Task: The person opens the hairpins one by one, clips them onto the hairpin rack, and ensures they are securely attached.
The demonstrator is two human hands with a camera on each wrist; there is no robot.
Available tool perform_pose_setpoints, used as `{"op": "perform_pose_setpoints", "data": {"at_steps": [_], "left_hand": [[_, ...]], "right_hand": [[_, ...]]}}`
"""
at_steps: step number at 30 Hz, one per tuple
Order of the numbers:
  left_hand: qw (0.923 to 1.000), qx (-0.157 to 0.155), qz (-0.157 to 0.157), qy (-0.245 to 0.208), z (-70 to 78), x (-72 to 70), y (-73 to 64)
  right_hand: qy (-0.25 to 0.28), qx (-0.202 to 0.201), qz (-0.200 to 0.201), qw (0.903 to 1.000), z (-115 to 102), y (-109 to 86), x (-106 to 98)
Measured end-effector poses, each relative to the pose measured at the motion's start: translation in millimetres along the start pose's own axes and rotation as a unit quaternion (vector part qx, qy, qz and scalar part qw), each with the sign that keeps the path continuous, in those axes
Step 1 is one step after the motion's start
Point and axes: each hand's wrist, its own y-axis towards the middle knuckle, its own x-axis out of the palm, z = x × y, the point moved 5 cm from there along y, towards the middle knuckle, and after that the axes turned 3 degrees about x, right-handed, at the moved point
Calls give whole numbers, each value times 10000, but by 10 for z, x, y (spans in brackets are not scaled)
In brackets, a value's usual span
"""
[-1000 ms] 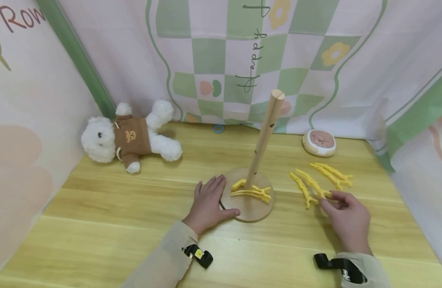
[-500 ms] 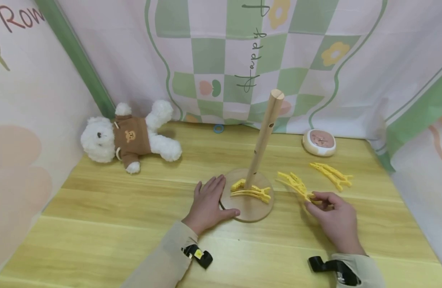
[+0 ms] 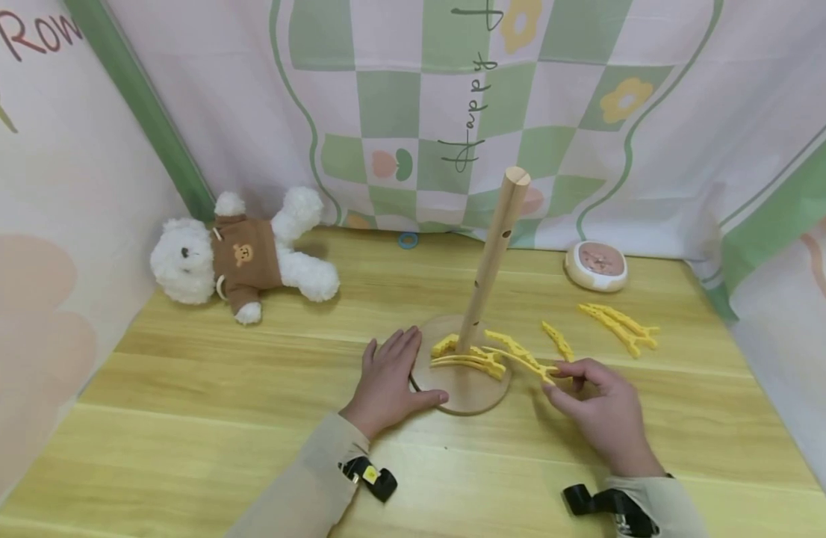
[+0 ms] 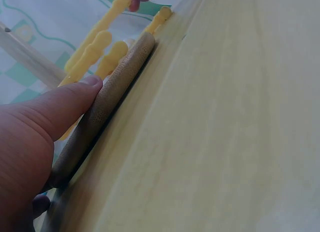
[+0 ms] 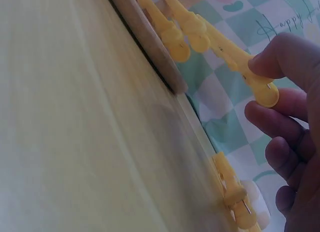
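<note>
My right hand (image 3: 604,411) pinches the tail of a yellow hair clip (image 3: 542,370) between thumb and fingers. The clip's two long arms stand apart and point left, over the right side of a round wooden base (image 3: 463,400). In the right wrist view, the thumb presses the clip's tail (image 5: 264,87) from above. My left hand (image 3: 389,385) rests on the base's left edge, fingers straight, thumb laid over the rim. A wooden post (image 3: 494,258) with several holes rises from the base. More yellow clips (image 3: 476,364) lie on the base about the post's foot.
Right of the base, a yellow clip (image 3: 557,340) lies partly behind the right hand, with more clips (image 3: 618,327) farther right. Behind them sits a white and pink rounded device (image 3: 597,266). A plush dog (image 3: 248,258) lies at the left; a blue ring (image 3: 408,240) is near the curtain.
My right hand has picked up a yellow clip from the table and carried it left to the base; its arms have spread. The left hand has stayed in place.
</note>
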Motion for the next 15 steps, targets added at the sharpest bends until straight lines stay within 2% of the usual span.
{"op": "perform_pose_setpoints", "data": {"at_steps": [5,15], "left_hand": [[10000,10,-5,7,5,2,2],[10000,25,52,28,12,-9,1]], "right_hand": [[-115,-233,-57,9996,-71,-13,54],[-28,-633,-74,9980,-179,-2,145]]}}
